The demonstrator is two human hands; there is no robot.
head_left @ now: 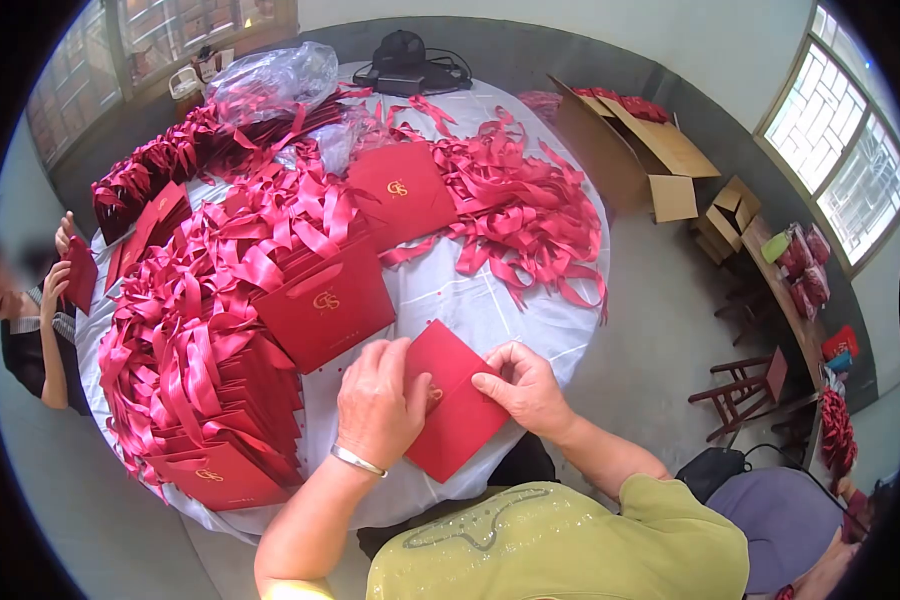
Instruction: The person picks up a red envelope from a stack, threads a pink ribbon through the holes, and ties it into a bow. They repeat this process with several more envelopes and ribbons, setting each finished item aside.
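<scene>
A flat red paper gift bag [457,408] with a small gold print is held tilted between my two hands, above the near edge of the table. My left hand [378,400], with a silver bangle at the wrist, grips its left side, the thumb lying on the front. At the right edge, my right hand [525,388] pinches the paper between thumb and fingers. Just beyond, another red gift bag with gold letters [325,308] leans against a pile of bags. Pink ribbon handles [205,335] cover much of that pile on the left.
The round table has a white cloth [435,290]. Loose pink ribbons [520,195] heap at its right, beside a single red bag [400,190]. Clear plastic [275,80] lies behind. Another person [40,330] holds a red bag at left. Cardboard boxes [635,150] and a stool [740,390] stand right.
</scene>
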